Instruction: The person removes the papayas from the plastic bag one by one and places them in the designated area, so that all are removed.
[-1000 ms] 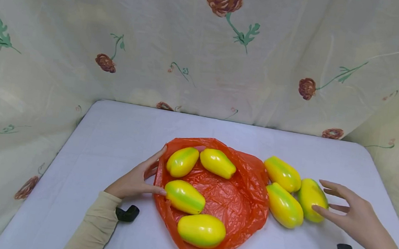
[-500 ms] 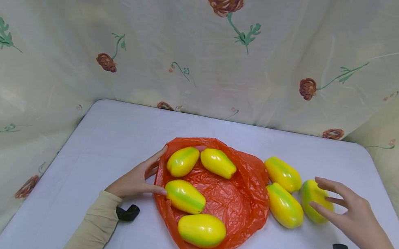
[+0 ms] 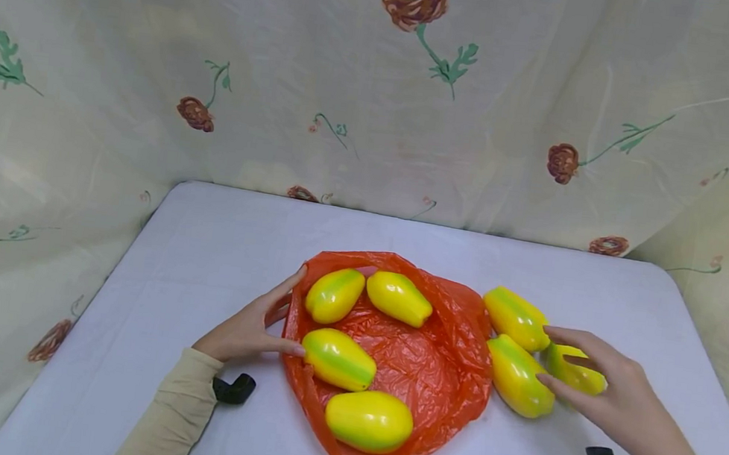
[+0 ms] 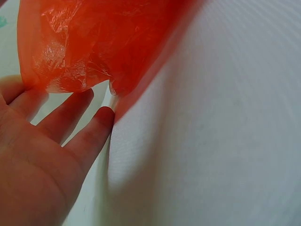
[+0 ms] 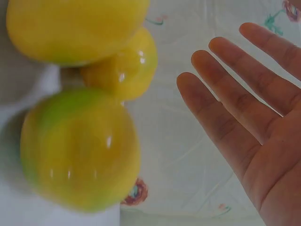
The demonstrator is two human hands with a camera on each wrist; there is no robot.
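Note:
My left hand (image 3: 253, 329) holds the left rim of a red plastic bag (image 3: 413, 361) apart, thumb and fingers spread wide. In the left wrist view, nearly straight fingertips touch the edge of the bag (image 4: 103, 42). Inside the bag lie several yellow-green papayas, one papaya (image 3: 339, 360) beside my left thumb. My right hand (image 3: 623, 388) hovers over the rightmost papaya (image 3: 580, 372), partly covering it, with fingers extended. The right wrist view shows my right hand (image 5: 263, 117) apart from the papayas (image 5: 82, 155). Two more papayas, a rear one (image 3: 516, 318) and a front one (image 3: 519, 376), lie against the bag's right side.
A white-covered table (image 3: 234, 243) with rounded far corners carries everything. Flower-patterned curtain (image 3: 289, 61) hangs behind it and along both sides. Black cameras sit on both wrists, the left camera (image 3: 233, 388) near the bag.
My right hand has moved left, across the rightmost papaya. That papaya has shifted and turned a little. My left hand and the bag stay where they were.

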